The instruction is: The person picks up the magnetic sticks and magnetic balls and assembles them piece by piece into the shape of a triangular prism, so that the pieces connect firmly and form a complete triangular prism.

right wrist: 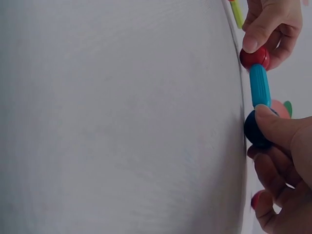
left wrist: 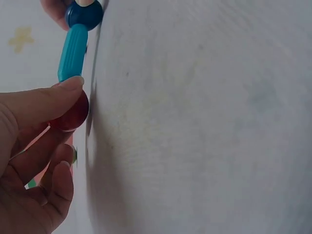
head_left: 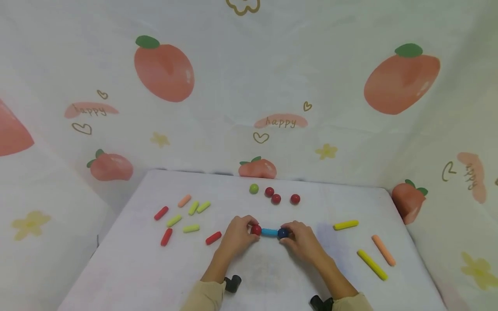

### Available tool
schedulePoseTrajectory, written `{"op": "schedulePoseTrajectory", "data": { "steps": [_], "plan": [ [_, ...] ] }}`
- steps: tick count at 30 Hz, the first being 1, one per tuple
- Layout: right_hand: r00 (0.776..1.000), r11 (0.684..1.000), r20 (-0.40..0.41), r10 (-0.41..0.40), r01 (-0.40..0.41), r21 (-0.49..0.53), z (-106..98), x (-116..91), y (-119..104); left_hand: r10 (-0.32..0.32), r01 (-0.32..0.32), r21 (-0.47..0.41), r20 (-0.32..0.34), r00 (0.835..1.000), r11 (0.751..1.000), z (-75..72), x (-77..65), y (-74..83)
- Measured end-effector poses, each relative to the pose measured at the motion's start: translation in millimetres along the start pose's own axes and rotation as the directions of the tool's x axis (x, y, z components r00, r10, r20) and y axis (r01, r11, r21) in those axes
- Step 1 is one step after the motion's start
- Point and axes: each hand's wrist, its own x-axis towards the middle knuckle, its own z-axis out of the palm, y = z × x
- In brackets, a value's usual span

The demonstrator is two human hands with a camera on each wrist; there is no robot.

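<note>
A light-blue ridged rod point(head_left: 269, 232) joins a red ball point(head_left: 256, 230) at its left end and a dark-blue ball point(head_left: 282, 233) at its right end. My left hand point(head_left: 238, 235) pinches the red ball between thumb and fingers. The dark-blue ball is gripped by my right hand point(head_left: 301, 239) in the same way. In the left wrist view the thumb lies over the red ball point(left wrist: 73, 114), beside the end of the rod point(left wrist: 73, 51). The right wrist view shows the right thumb pressed on the dark-blue ball point(right wrist: 256, 130).
Beyond the hands lie a green ball point(head_left: 254, 188) and several red balls point(head_left: 276, 198). Short red rods point(head_left: 213, 238), light-green rods point(head_left: 191, 228) and an orange rod point(head_left: 184, 200) are scattered left. Longer yellow rods point(head_left: 372, 264) and an orange rod point(head_left: 383, 250) lie right on the white table point(head_left: 268, 280).
</note>
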Motion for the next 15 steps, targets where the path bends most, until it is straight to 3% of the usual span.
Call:
{"op": "schedulePoseTrajectory", "data": {
  "steps": [4,8,15],
  "plan": [
    [1.000,1.000,-0.007,0.012,-0.012,-0.011,-1,0,-2,0.007,-0.007,0.009,-0.006,1.000,1.000,-0.5,-1.5,-2.1],
    [1.000,1.000,-0.008,0.016,-0.016,-0.004,0,1,-3,-0.008,0.007,-0.017,-0.032,0.999,1.000,-14.3,-6.5,-9.5],
    [1.000,1.000,-0.019,-0.004,0.004,0.010,2,1,-1,-0.106,0.101,-0.043,-0.140,0.984,0.994,-52.5,-22.8,-48.6]
  ]
}}
